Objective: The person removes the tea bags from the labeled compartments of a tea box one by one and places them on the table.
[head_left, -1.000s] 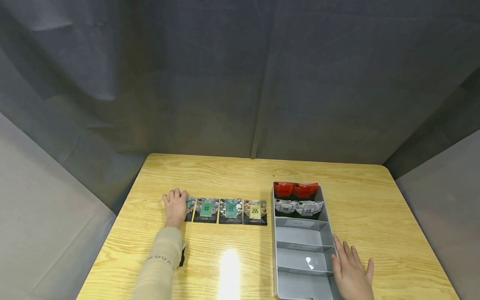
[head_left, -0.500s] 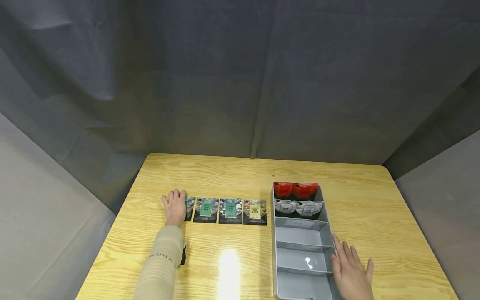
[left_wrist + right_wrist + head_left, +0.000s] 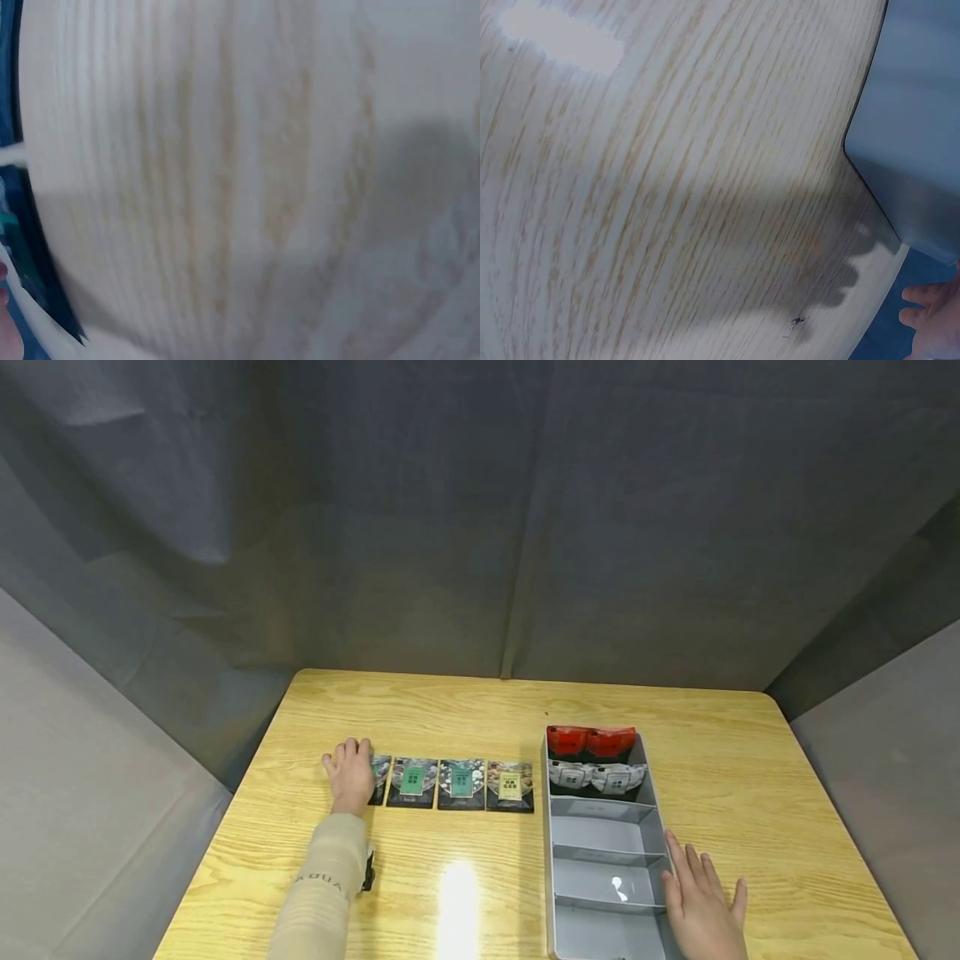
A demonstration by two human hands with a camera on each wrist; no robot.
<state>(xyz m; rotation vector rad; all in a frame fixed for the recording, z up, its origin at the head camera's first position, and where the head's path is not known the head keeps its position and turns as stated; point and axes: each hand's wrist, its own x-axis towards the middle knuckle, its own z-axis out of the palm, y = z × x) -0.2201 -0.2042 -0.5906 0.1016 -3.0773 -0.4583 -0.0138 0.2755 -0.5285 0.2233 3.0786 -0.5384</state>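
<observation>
My left hand (image 3: 351, 778) lies palm down at the left end of a row of flat dark sachets, its fingers spread. It covers part of the leftmost sachet (image 3: 381, 779); the thumb is hidden. Beside that lie a green-labelled sachet (image 3: 412, 782), a teal-labelled sachet (image 3: 461, 783) and a yellow-labelled sachet (image 3: 510, 786). My right hand (image 3: 705, 902), fingers extended, rests against the right side of a grey divided box (image 3: 550, 877). In the right wrist view, that hand (image 3: 936, 319) shows at the lower right corner, close to the box (image 3: 907, 112).
Red sachets (image 3: 591, 742) stand in the box's farthest compartment, with white-and-black sachets (image 3: 597, 777) in the one before it. Thin dividers (image 3: 609, 854) split the nearer part. Grey cloth (image 3: 420, 527) hangs behind the wooden table (image 3: 750, 760).
</observation>
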